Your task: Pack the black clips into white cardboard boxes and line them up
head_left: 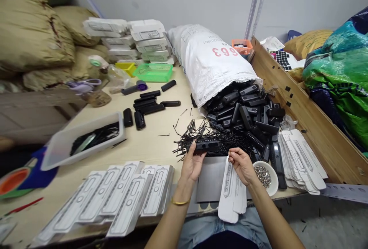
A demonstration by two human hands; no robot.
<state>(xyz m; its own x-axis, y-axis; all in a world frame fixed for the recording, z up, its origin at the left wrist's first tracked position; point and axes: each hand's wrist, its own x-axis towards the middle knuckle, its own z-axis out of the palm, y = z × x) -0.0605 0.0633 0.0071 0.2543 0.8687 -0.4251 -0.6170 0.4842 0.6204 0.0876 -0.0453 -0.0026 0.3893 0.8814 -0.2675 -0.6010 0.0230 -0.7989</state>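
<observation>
White card sleeves (232,195) at worktop (149,145) edge. Left hand (192,164) grasping black housing (203,146) over pin pile (201,136). Right hand (241,164) fingers pinched, contents unclear; rivet bowl (266,176) adj.

You see even, bright light from above with soft shadows; the left edge is blurred, and the borders bend outward.

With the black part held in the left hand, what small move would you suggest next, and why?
Probably bring the right hand over to the black ridged plastic part that the left hand holds up. The right hand's fingers seem pinched, though whether they hold anything is too small to tell, and the loose thin black pins lie just behind.
</observation>
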